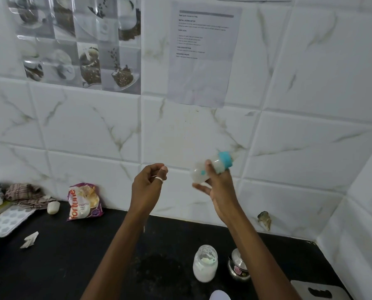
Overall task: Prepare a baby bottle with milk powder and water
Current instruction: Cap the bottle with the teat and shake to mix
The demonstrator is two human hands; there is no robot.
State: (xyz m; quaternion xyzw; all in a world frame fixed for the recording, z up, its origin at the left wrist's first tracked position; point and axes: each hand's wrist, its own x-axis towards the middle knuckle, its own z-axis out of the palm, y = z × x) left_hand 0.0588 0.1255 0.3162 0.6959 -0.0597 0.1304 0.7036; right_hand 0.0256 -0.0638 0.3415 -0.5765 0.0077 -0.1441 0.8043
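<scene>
Glass jar [205, 264] of white powder and steel pot [238, 266] sit low on black surface [77, 256]. Right hand [216, 187] grip closed around baby bottle [211, 168], raised against tiled wall, blurred, likely mid-shake. Bottle long axis tilted, blue-collared top up-right, base down-left toward left hand [148, 182]. Left grip loosely curled, holding nothing, just beside bottle base, not touching.

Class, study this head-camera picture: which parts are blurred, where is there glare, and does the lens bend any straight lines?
Head view: the baby bottle and the right hand gripping it are smeared by motion; the left hand is sharper. Glare streaks the glossy coffee poster. The printed sheet is too soft to read. Tile seams on the wall bow and tilt toward the edges, as a wide-angle lens does.
</scene>
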